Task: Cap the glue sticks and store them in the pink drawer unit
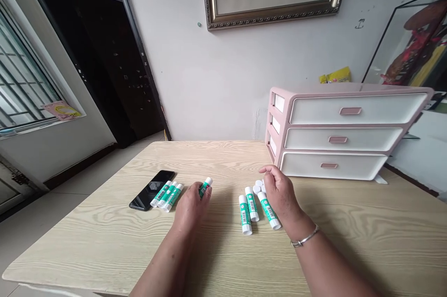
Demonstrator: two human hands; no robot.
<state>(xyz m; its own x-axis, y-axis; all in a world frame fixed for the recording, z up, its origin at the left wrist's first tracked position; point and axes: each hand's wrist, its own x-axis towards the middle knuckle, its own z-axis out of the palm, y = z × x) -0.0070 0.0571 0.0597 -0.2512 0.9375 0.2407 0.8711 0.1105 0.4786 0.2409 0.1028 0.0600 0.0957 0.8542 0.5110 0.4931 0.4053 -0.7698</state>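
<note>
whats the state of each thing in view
left hand: holding a glue stick upright
right hand: curled over white caps, contact unclear
black phone: lying flat
three glue sticks: lying side by side next to the black phone
three more glue sticks: lying flat
drawer unit: all three drawers shut

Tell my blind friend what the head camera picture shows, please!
A person's left hand holds a green-and-white glue stick above a wooden table. The right hand is beside small white caps and three more glue sticks. A black phone and pink-and-white drawers are nearby.
</note>
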